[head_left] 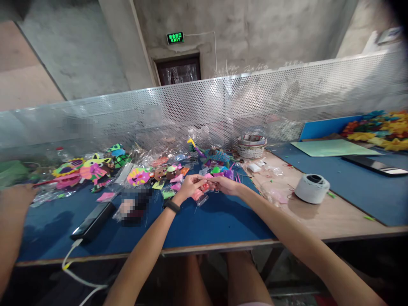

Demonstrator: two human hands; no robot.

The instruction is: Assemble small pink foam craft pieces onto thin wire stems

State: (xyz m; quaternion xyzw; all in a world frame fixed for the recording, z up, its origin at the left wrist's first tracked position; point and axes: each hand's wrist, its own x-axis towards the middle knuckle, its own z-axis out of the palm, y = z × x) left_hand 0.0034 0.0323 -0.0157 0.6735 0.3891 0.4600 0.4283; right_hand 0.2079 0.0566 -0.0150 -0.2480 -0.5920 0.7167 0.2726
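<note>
My left hand [190, 186], with a dark band on its wrist, is closed in a pinch over the blue mat. Opposite it my right hand [225, 185] has its fingers curled in, and the fingertips of both hands nearly meet. What they pinch is small and I cannot make it out. Just below the fingers a clear plastic packet [200, 198] shows orange-pink pieces; whether a hand grips it is unclear. Behind the hands are purple foam pieces [228, 174] and a blue spotted foam animal [217, 156]. Small packets with green and pink pieces [168, 193] lie left of my left hand.
A power bank [93, 221] with a white cable lies left. Foam figures [95, 168] and plastic bags crowd the back. On the right are a white tape roll [312, 188], a woven basket [251, 147] and a phone [376, 165]. Another person's arm [14, 212] reaches in at far left.
</note>
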